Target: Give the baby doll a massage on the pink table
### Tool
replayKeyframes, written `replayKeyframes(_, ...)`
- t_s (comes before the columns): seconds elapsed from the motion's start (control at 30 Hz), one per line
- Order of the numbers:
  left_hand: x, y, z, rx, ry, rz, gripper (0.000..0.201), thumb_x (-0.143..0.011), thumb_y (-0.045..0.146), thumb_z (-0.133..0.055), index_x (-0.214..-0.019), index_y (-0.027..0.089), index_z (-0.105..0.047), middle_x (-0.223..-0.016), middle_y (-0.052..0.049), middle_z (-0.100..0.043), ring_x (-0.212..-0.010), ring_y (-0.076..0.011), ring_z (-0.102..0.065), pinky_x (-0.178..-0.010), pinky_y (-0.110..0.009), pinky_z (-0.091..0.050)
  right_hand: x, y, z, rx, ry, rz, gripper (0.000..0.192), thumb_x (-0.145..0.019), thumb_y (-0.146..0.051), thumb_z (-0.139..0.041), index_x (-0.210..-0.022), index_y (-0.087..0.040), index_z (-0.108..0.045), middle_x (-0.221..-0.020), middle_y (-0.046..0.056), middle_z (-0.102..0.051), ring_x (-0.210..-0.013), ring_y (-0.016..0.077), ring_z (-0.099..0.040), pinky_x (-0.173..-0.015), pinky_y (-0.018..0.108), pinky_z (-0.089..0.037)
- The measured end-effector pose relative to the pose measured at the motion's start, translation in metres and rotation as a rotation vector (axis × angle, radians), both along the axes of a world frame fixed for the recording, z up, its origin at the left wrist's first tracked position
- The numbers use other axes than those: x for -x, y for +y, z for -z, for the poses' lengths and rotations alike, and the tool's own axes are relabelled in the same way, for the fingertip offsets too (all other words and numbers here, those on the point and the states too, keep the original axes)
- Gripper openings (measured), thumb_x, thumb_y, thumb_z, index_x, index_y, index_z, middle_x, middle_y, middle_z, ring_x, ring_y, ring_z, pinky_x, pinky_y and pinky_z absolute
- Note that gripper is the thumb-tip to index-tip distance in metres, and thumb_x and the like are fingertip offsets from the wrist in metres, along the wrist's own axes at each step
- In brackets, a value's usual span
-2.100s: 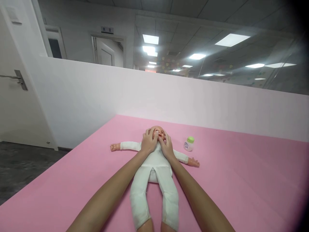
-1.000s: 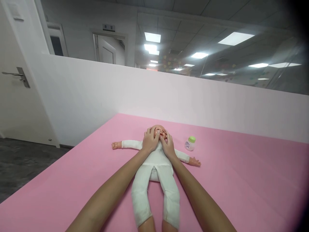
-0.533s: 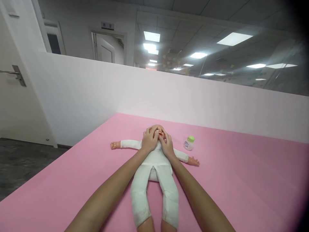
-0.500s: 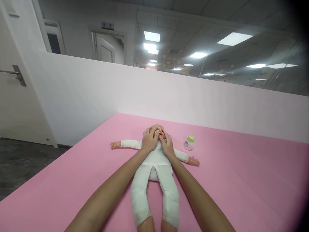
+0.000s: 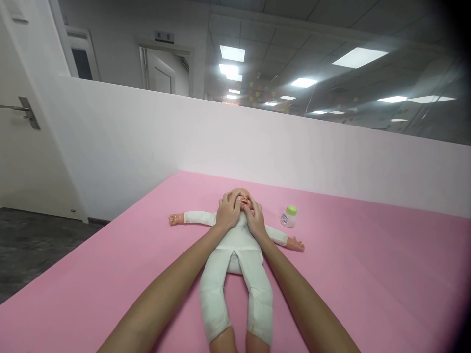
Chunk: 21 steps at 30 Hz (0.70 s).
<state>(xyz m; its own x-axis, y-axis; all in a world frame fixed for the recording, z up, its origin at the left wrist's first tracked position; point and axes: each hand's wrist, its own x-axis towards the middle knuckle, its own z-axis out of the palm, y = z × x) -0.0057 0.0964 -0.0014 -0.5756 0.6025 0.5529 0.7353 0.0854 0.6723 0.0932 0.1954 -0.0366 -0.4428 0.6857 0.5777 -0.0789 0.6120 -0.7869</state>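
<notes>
A baby doll [image 5: 241, 240] in a white cloth body lies on its back with both arms spread out. Its head [image 5: 239, 190] is at the far end, its legs toward me. My left hand [image 5: 228, 211] lies along the left side of the doll's face, fingers spread over the cheek and temple, thumb near the mouth. Against the other cheek rests my right hand [image 5: 255, 218], its fingers extended up the side of the face and thumb by the chin. Both hands touch the face without gripping it; eyes and cheeks are partly covered.
A small clear bottle with a green cap [image 5: 289, 215] stands right of the doll's head. The pink tabletop [image 5: 353, 274] meets a white partition [image 5: 294, 152] at the back. A door with a metal handle [image 5: 27, 113] is at far left.
Hardly anything differs. Both hands stay on the doll's face, with at most a very slight shift of the fingers and of the camera.
</notes>
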Motion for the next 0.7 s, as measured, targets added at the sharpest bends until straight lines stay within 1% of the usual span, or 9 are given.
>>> replayKeyframes(0.13,0.0001,0.0009,0.0002,-0.015,-0.003,-0.006,0.046,-0.107,0.047,-0.034,-0.146,0.032,-0.054,-0.142,-0.008,-0.052,-0.125,-0.0293,-0.050,-0.112,-0.048,-0.043,0.0009,0.0009,0.0018,0.029,0.016,0.027,0.060,-0.098,-0.054,-0.049,-0.150,-0.025,-0.050,-0.148,0.012,-0.053,-0.140,0.0263,-0.048,-0.121,0.048,-0.036)
replayKeyframes(0.3,-0.0004,0.0008,-0.0004,0.007,-0.003,0.001,0.044,-0.107,0.049,-0.034,-0.144,0.037,-0.055,-0.144,-0.007,-0.050,-0.128,-0.0299,-0.049,-0.111,-0.048,-0.044,0.0000,0.0010,0.0005,0.000,0.017,-0.002,0.057,-0.100,-0.054,-0.044,-0.149,-0.025,-0.050,-0.150,0.011,-0.053,-0.140,0.0250,-0.047,-0.121,0.046,-0.036)
replayKeyframes(0.37,-0.0004,0.0011,-0.0004,0.017,-0.001,-0.001,0.045,-0.107,0.049,-0.034,-0.145,0.036,-0.054,-0.145,-0.007,-0.049,-0.130,-0.0303,-0.048,-0.111,-0.048,-0.044,-0.0002,0.0010,0.0000,0.002,0.010,-0.001,0.057,-0.100,-0.054,-0.044,-0.148,-0.025,-0.052,-0.150,0.011,-0.053,-0.140,0.0253,-0.047,-0.121,0.047,-0.034)
replayKeyframes(0.53,0.0006,0.0025,0.0003,0.023,-0.009,-0.007,0.049,-0.106,0.048,-0.037,-0.149,0.030,-0.049,-0.146,-0.009,-0.049,-0.130,-0.0312,-0.047,-0.112,-0.048,-0.043,0.0001,0.0009,-0.0004,0.030,0.020,-0.001,0.060,-0.097,-0.054,-0.050,-0.149,-0.025,-0.051,-0.150,0.011,-0.052,-0.140,0.0261,-0.047,-0.121,0.047,-0.035)
replayKeyframes(0.7,0.0019,0.0033,0.0012,0.025,0.024,-0.010,0.044,-0.106,0.045,-0.036,-0.146,0.037,-0.053,-0.145,-0.006,-0.049,-0.130,-0.0299,-0.048,-0.114,-0.048,-0.041,-0.0012,0.0000,-0.0026,0.014,0.006,-0.005,0.056,-0.096,-0.053,-0.051,-0.147,-0.028,-0.054,-0.146,0.010,-0.055,-0.138,0.0262,-0.049,-0.119,0.047,-0.038)
